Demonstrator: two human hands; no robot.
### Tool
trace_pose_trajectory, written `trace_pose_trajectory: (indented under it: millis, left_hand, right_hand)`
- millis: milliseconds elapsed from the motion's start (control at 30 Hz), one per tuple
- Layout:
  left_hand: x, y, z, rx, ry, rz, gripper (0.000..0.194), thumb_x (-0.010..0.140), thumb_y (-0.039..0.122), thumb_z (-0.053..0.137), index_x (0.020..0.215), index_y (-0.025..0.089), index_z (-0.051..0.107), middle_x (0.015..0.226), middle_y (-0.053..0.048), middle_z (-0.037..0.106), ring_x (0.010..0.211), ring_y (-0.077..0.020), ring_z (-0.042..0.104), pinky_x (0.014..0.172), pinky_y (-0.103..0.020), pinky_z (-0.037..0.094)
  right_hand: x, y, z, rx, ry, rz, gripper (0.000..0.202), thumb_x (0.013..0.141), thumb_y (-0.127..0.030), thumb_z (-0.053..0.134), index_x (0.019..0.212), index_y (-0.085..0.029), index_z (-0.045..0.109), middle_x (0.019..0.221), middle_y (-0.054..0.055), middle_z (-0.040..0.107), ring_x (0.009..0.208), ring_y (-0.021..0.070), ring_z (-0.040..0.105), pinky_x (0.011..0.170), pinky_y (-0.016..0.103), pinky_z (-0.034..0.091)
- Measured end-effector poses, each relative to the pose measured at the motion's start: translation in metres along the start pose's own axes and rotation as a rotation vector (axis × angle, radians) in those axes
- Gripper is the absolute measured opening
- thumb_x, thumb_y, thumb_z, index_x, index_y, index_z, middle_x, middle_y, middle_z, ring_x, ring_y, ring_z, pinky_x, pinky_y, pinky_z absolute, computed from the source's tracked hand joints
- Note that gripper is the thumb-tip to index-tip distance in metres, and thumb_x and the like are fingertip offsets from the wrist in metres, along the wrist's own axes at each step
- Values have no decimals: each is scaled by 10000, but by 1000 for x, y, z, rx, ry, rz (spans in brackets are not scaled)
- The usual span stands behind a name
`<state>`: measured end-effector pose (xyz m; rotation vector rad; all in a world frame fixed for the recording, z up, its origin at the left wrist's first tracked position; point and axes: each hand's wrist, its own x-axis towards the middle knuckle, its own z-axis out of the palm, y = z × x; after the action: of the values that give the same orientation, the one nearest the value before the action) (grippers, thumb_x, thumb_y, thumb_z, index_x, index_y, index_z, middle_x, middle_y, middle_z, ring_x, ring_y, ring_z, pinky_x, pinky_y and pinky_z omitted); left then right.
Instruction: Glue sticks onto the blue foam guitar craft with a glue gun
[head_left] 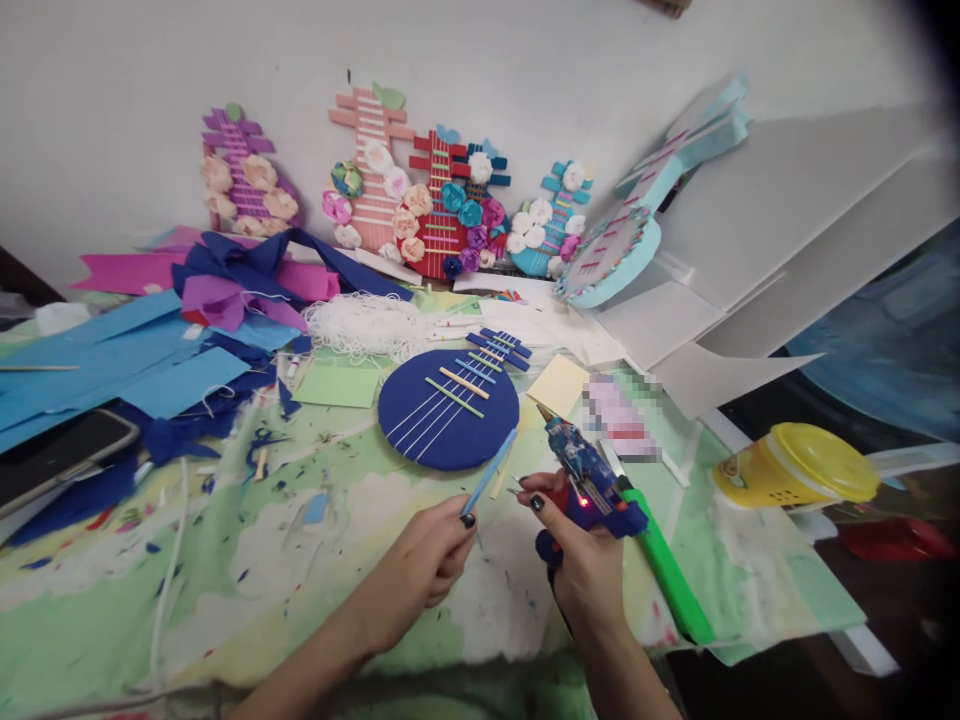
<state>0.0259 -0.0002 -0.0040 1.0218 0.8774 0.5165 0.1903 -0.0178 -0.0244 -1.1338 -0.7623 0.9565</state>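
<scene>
My left hand [424,560] pinches the lower end of a thin blue strip [491,470], which slants up to the right. In my right hand [589,570] is a dark blue hot glue gun [589,480], its red light lit and its nozzle pointing up and to the left. Just beyond both hands lies a dark blue paper guitar [442,420] with a round body, white strings and several green, yellow and blue crossbars. The strip's upper tip comes close to the guitar's lower right edge; whether they touch I cannot tell.
A green-handled cutter [667,570] lies right of the glue gun, near a yellow lidded tub [795,465]. White string [364,325] is heaped behind the guitar. Blue paper sheets [97,350] and a phone [60,460] fill the left. Flower-decorated paper guitars [442,240] lean against the wall.
</scene>
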Motion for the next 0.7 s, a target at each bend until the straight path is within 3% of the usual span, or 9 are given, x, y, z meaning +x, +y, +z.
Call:
trace_pose_trajectory:
  millis: [67, 200, 333, 467, 600, 700]
  left_hand:
    - [1, -3, 3, -152, -72, -45, 184, 853, 299, 348, 694, 224, 291, 548, 91, 186, 434, -74, 98, 398, -225, 84]
    - [1, -2, 12, -123, -76, -18, 199, 856, 308, 373, 689, 218, 312, 541, 91, 219, 436, -69, 148, 402, -215, 123]
    - [1, -7, 14, 47, 69, -2, 205, 859, 389, 395, 765, 209, 419, 596, 54, 367, 496, -92, 336, 442, -211, 272]
    - [1, -13, 10, 257, 205, 124, 276, 858, 457, 420, 933, 215, 530, 761, -29, 535, 721, -158, 526, 563, -244, 402]
    - [2, -8, 9, 332, 102, 181, 340, 911, 483, 358, 791, 205, 512, 611, 24, 425, 565, -119, 416, 494, -227, 328]
    - [3, -2, 9, 333, 152, 230, 362, 934, 477, 325, 706, 207, 402, 553, 58, 337, 497, -96, 313, 462, -227, 259]
  right_hand:
    - [2, -1, 9, 74, 2, 43, 185, 675, -185, 769, 815, -199, 649, 853, 29, 698, 838, 195, 652, 805, 344, 505]
    - [1, -1, 23, 241, 21, 159, 291, 590, -168, 801, 805, -195, 607, 800, 17, 679, 803, 196, 652, 784, 352, 507]
    - [1, -3, 28, 306, 63, 237, 350, 524, -168, 816, 789, -195, 589, 760, -3, 630, 713, 156, 607, 689, 299, 495]
    - [4, -6, 27, 296, 116, 223, 378, 488, -170, 824, 780, -198, 586, 728, -15, 585, 678, 143, 569, 610, 270, 471]
    - [6, -4, 25, 268, 129, 166, 367, 516, -178, 819, 804, -202, 593, 754, -13, 596, 718, 153, 583, 651, 282, 476]
    - [5, 0, 24, 140, 72, 95, 268, 594, -201, 789, 795, -184, 613, 800, 14, 638, 773, 167, 609, 737, 305, 479]
